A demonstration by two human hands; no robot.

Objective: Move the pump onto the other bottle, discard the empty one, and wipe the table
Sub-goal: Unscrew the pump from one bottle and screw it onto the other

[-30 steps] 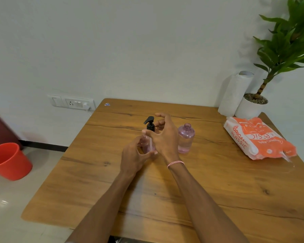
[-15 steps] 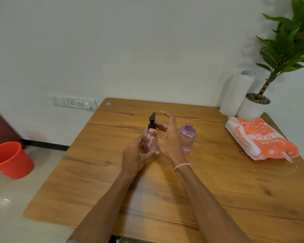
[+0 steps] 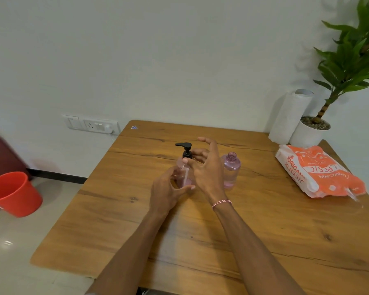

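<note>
The pump nozzle had swung leftward; the right hand seemingly pinched its collar, unscrewing, while the left hand gripped the bottle.

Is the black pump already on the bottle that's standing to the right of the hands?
No, that open-necked bottle stands bare, while the black pump sits on the bottle held by the left hand.

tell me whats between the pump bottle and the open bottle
In the head view, the right hand sits between the pump bottle and the open bottle.
</note>
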